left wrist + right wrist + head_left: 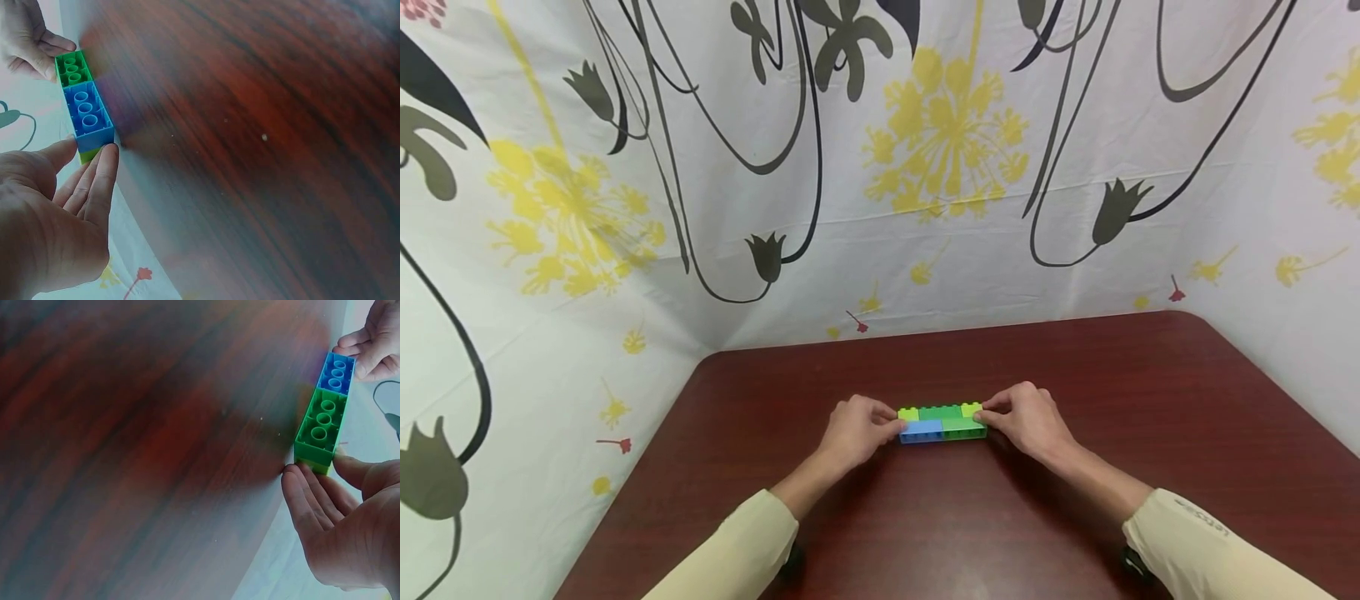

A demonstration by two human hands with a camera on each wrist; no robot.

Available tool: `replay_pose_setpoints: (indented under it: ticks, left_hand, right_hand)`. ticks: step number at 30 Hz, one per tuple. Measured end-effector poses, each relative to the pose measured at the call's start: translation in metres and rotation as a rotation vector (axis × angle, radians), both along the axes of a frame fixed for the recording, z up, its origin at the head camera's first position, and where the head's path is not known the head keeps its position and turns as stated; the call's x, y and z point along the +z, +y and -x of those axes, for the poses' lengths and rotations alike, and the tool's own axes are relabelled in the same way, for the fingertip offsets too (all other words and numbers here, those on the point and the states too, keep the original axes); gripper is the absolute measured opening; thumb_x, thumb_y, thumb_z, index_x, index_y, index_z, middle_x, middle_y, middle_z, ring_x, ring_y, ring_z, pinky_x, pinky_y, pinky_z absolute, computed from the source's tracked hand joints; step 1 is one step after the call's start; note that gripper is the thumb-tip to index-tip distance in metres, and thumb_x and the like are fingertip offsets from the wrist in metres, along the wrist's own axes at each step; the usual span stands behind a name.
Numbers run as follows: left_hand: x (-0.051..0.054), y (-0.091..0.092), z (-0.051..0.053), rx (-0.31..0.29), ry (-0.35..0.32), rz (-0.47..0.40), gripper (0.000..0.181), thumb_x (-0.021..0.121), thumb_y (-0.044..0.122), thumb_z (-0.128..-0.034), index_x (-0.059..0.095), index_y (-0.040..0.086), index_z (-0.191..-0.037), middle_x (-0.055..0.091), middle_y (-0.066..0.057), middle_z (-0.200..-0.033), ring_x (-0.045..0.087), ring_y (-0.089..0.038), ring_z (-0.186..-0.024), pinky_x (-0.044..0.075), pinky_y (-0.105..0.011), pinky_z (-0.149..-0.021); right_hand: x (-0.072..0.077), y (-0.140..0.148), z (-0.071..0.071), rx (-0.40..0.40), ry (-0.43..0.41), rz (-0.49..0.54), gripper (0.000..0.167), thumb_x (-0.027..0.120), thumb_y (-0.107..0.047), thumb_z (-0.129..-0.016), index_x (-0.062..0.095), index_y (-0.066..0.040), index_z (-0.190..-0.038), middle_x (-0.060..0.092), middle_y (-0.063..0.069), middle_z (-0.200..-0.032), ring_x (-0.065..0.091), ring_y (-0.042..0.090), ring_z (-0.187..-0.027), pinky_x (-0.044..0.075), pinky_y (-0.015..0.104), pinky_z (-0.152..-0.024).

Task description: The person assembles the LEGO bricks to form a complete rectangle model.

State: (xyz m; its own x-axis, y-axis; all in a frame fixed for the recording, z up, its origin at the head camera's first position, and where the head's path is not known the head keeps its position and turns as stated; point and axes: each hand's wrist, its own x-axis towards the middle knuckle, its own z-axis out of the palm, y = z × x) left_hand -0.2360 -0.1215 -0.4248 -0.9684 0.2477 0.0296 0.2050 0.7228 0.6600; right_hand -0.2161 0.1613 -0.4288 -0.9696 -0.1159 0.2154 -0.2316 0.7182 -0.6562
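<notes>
A short bar of joined toy building bricks spans the space between both hands. Its near row has a blue brick [921,431] beside a green brick [964,429], with their hollow undersides turned toward the person. Behind them runs a row with a darker green brick [940,412] between a lime brick [908,414] and another lime brick [972,409], studs facing away. My left hand [853,429] pinches the bar's left end between thumb and fingers. At the opposite end, my right hand [1030,421] pinches it likewise. Whether the bar touches the table cannot be told.
The dark red-brown wooden table [880,517] extends under both forearms. A white cloth [820,275] printed with flowers hangs behind it and along the sides. Light-coloured sleeves [737,542] cover the forearms.
</notes>
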Motion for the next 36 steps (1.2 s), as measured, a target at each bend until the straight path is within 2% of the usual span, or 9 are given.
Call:
replay_pose_setpoints:
  ticks: [5,12,19,30,36]
  left_hand:
    - [-0.0006,0.0004,0.001,0.002,0.015,0.016,0.03,0.084,0.033,-0.0943,0.083,0.009,-0.112,0.08,-0.002,-0.102,0.073,-0.013,-0.087,0.061,-0.03,-0.074]
    - [-0.0004,0.0022,0.0035,0.015,0.044,0.038,0.028,0.084,0.035,-0.0946,0.084,0.012,-0.112,0.08,0.0,-0.102,0.073,-0.015,-0.095,0.062,-0.036,-0.084]
    - [-0.003,0.0028,0.0047,0.021,0.065,0.044,0.028,0.084,0.035,-0.0946,0.084,0.013,-0.112,0.08,0.001,-0.102,0.074,-0.015,-0.095,0.062,-0.036,-0.085]
    - [-0.005,0.0034,0.0065,0.027,0.081,0.046,0.028,0.084,0.036,-0.0945,0.084,0.014,-0.111,0.08,0.001,-0.102,0.074,-0.014,-0.094,0.062,-0.036,-0.085]
    - [-0.0039,0.0008,0.006,0.038,0.095,0.045,0.024,0.083,0.034,-0.0955,0.084,0.016,-0.111,0.08,0.002,-0.102,0.073,-0.014,-0.094,0.062,-0.036,-0.085]
  right_hand:
    - [0.0006,-0.0002,0.0007,0.002,0.003,-0.014,0.018,0.087,-0.018,-0.091,0.085,-0.002,-0.1,0.08,0.009,-0.094,0.067,0.016,-0.078,0.052,0.032,-0.063]
    - [0.0019,-0.0007,0.0023,0.001,0.016,-0.029,0.018,0.087,-0.018,-0.09,0.085,-0.003,-0.1,0.08,0.007,-0.094,0.069,0.019,-0.083,0.053,0.032,-0.064]
    - [-0.0007,-0.0016,0.0035,0.001,0.018,-0.022,0.02,0.087,-0.018,-0.091,0.084,-0.002,-0.103,0.08,0.007,-0.094,0.072,0.019,-0.084,0.058,0.035,-0.068]
    - [-0.0015,-0.0032,0.0048,-0.009,0.028,-0.003,0.022,0.087,-0.017,-0.091,0.082,-0.002,-0.107,0.08,0.007,-0.096,0.073,0.019,-0.084,0.058,0.035,-0.069]
    - [-0.0002,-0.0018,0.0056,-0.013,0.065,-0.004,0.023,0.086,-0.016,-0.091,0.082,-0.002,-0.109,0.08,0.008,-0.098,0.076,0.023,-0.088,0.061,0.04,-0.072]
